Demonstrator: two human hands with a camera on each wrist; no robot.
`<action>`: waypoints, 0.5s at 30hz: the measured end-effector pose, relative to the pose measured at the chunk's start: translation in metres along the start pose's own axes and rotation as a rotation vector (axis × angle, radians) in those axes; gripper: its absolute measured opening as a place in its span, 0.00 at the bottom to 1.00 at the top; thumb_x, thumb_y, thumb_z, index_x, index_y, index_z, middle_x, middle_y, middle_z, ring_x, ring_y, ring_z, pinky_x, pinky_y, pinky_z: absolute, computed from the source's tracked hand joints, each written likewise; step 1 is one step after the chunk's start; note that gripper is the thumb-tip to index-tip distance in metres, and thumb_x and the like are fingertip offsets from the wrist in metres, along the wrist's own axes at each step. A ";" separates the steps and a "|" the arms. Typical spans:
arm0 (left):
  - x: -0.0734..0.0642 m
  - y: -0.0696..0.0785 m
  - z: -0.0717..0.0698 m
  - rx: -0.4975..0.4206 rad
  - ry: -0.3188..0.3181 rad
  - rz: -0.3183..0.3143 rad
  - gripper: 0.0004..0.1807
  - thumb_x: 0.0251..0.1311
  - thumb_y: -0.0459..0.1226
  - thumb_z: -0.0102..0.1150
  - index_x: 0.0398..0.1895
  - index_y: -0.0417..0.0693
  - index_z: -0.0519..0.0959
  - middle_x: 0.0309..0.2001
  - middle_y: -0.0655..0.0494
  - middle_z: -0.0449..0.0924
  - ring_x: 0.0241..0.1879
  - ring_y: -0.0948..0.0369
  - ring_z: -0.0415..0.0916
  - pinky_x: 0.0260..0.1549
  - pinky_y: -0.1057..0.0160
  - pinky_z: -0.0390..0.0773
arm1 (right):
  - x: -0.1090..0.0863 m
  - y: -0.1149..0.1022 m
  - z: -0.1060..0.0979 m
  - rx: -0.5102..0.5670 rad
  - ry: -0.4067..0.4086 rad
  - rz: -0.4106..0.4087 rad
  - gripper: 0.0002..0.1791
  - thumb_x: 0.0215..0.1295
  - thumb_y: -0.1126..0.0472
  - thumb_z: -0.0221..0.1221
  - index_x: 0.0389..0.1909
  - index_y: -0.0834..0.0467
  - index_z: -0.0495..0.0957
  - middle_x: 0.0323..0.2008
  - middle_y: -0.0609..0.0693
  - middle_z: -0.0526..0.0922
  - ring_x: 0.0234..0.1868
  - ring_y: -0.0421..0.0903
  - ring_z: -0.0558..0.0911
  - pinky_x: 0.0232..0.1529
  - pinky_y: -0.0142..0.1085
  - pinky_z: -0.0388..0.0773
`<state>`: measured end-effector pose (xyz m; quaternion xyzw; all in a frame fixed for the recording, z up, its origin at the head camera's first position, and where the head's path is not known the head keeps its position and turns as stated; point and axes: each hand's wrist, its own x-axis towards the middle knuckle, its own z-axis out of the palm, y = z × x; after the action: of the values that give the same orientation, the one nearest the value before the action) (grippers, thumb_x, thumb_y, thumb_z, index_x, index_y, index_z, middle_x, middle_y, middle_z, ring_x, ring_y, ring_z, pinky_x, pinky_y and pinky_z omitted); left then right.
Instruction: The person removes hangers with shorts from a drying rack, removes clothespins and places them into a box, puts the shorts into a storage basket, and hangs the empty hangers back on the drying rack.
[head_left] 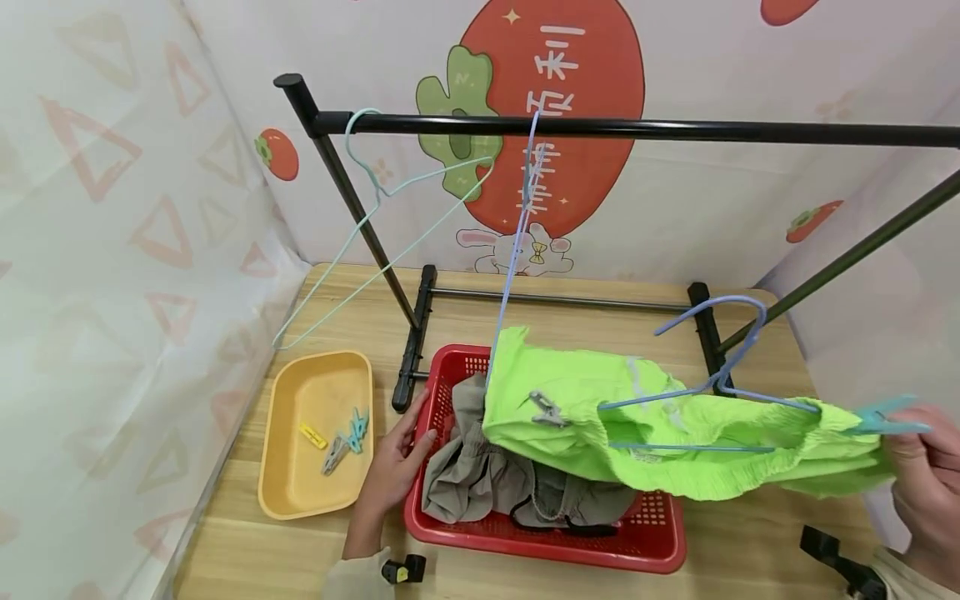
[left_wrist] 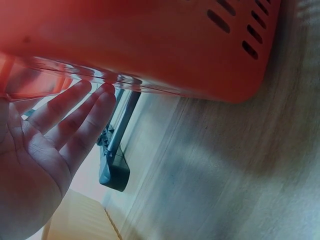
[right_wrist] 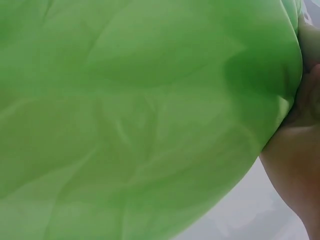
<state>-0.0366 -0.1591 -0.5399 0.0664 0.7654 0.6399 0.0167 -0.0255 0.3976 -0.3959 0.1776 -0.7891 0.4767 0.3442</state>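
Lime-green elastic-waist shorts (head_left: 555, 383) are held out over the red basket (head_left: 540, 546), a blue-violet hanger (head_left: 731, 367) inside their waistband. At the far right my right hand (head_left: 926, 475) pinches a light-blue clothespin (head_left: 888, 417) at the waistband's end. A grey clothespin (head_left: 547, 408) grips the waistband's left part. Grey-brown clothing (head_left: 480, 475) lies in the basket under the shorts. My left hand (head_left: 393, 467) rests against the basket's left side, its fingers (left_wrist: 85, 125) straight along the outer wall. Green fabric (right_wrist: 140, 115) fills most of the right wrist view and covers most of that hand.
A black rack's bar (head_left: 675, 130) crosses above, holding a mint hanger (head_left: 382, 200) and a violet hanger (head_left: 513, 250) that reaches down to the shorts' left end. At left stands a yellow tray (head_left: 300, 492) with several clothespins (head_left: 337, 450). Rack feet (head_left: 411, 358) stand on the wooden table.
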 end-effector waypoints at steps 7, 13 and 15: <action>0.001 0.000 0.001 -0.015 -0.010 -0.008 0.33 0.78 0.36 0.54 0.82 0.57 0.58 0.78 0.48 0.58 0.64 0.44 0.74 0.52 0.56 0.80 | 0.002 -0.012 0.013 0.035 -0.179 0.037 0.14 0.79 0.74 0.45 0.40 0.79 0.78 0.44 0.41 0.81 0.37 0.35 0.75 0.44 0.20 0.70; 0.000 0.002 0.000 0.000 -0.007 -0.028 0.33 0.78 0.38 0.54 0.82 0.59 0.58 0.79 0.52 0.56 0.62 0.48 0.76 0.52 0.59 0.80 | 0.015 -0.023 0.031 0.378 -0.299 -0.009 0.12 0.77 0.77 0.47 0.40 0.83 0.76 0.42 0.54 0.80 0.36 0.42 0.74 0.38 0.24 0.71; 0.000 0.002 -0.001 -0.001 -0.010 -0.032 0.33 0.78 0.38 0.54 0.82 0.59 0.58 0.79 0.52 0.56 0.61 0.48 0.77 0.52 0.60 0.80 | 0.019 -0.028 0.038 0.428 -0.302 -0.027 0.11 0.77 0.76 0.48 0.40 0.83 0.76 0.40 0.55 0.80 0.35 0.42 0.73 0.34 0.25 0.69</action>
<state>-0.0363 -0.1595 -0.5375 0.0574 0.7659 0.6396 0.0309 -0.0361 0.3516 -0.3759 0.3262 -0.7101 0.5964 0.1834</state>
